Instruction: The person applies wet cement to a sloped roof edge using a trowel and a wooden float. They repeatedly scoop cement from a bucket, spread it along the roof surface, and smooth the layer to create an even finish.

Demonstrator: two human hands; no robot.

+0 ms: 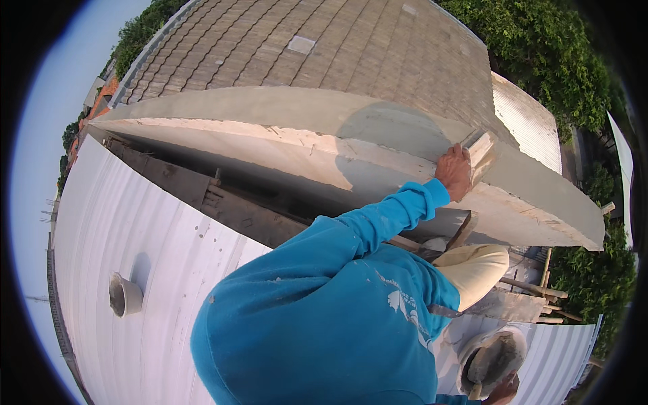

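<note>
The left hand (453, 174), at the end of a stretched blue sleeve (388, 212), had its fingers closed around a wooden block (480, 152). That block was at the grey wall (256, 108), right of its rounded dark patch and over the band where the top surface met the pale side face.

The right hand (503, 390) was low at the picture's edge, beside the rim of a round bucket (521, 341) with grey material inside — partly cut off, so I could not tell whether its fingers gripped anything. A short handle (476, 390) stuck out just left of that hand.

1 cream trouser leg (479, 270) showed below the wall. A 2nd, smaller bucket (126, 295) stood on the white metal roof (182, 297) at the left, and a tiled roof (351, 50) spread beyond the wall.
</note>
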